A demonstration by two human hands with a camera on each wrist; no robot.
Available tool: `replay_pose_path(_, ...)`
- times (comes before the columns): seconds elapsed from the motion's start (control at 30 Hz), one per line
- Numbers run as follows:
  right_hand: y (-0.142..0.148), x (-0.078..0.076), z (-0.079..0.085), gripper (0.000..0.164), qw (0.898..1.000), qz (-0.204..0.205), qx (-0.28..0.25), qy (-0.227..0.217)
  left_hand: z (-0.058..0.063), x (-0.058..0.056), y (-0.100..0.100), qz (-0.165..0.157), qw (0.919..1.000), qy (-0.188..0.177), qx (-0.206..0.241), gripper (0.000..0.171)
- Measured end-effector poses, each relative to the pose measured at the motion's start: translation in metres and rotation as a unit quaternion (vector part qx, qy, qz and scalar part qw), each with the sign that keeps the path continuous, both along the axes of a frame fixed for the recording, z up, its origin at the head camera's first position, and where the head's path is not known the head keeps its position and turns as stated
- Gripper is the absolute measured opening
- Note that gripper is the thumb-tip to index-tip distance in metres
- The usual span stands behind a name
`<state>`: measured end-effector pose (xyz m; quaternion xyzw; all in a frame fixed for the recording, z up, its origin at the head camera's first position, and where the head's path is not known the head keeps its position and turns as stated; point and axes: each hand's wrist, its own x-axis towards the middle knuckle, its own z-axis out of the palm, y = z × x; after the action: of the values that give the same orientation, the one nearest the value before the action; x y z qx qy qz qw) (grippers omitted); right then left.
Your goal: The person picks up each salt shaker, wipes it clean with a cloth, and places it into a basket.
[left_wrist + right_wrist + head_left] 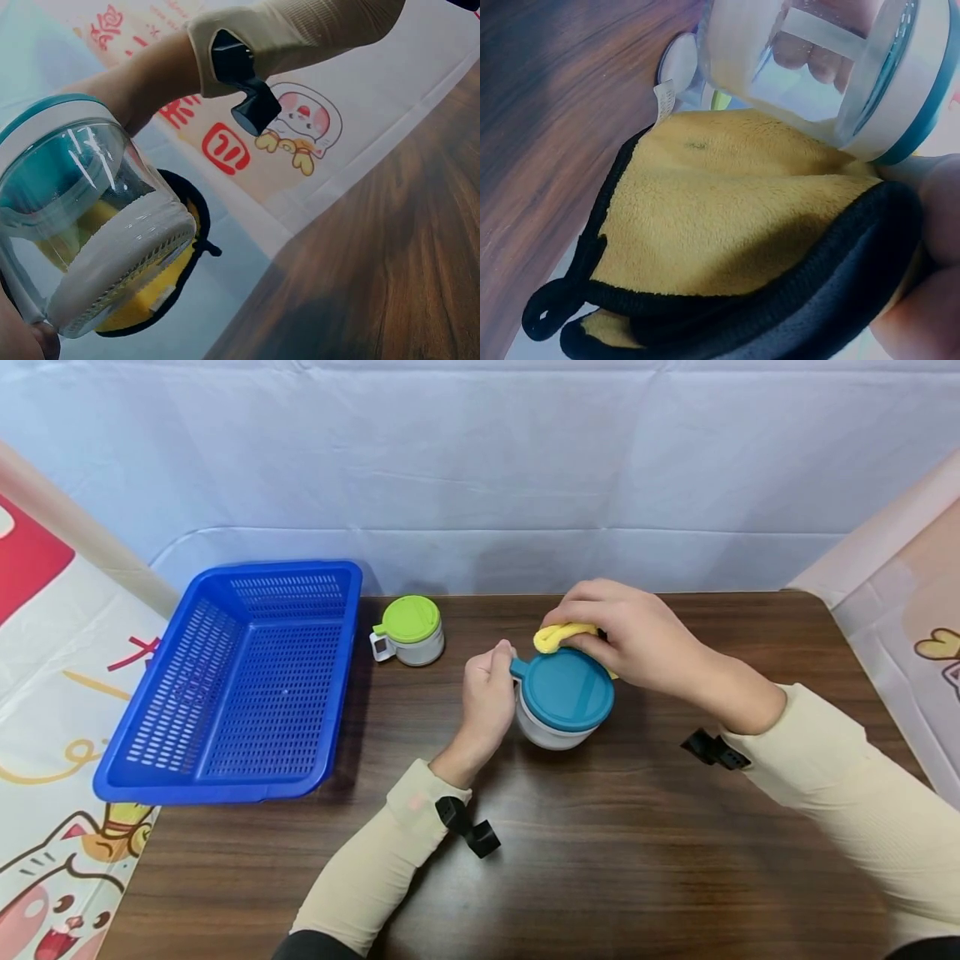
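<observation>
My left hand [487, 689] grips the handle of a clear glass seasoning jar [547, 735] with a teal lid [567, 691]. The left wrist view shows the jar's underside, raised off the table, and white contents inside. In my right hand [626, 631] I pinch a folded yellow cloth [558, 637] at the far right edge of the lid. Seen from the right wrist, the plush cloth [727, 217] has black edging and a small white tag, and hangs beside the glass. The left fingers around the handle are partly hidden in the head view.
A blue plastic basket [341, 693] with slotted sides stands at the left of the dark wooden table [600, 860]. Between it and my left hand, a smaller jar with a green lid [411, 618] sits near the back edge. A pale curtain [480, 460] hangs behind.
</observation>
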<state>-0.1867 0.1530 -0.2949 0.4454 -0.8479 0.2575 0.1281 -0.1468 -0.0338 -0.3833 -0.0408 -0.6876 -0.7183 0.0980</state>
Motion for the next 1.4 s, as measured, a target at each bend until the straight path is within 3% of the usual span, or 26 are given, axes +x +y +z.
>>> replay_pose_path(0.73,-0.012,-0.003,0.004,0.029,0.995,0.041,0.079,0.033,-0.003,0.000,0.003,-0.002,0.9999,0.007,0.007,0.055)
replay_pose_path(1.03,-0.013,-0.002,0.007,0.031,0.992,0.040,0.118,0.002,-0.005,0.001,0.004,-0.006,1.0000,0.006,0.005,0.056)
replay_pose_path(1.4,-0.003,-0.006,0.007,0.032,0.991,0.039,0.123,-0.038,-0.005,0.001,0.002,-0.002,1.0000,0.005,0.008,0.054)
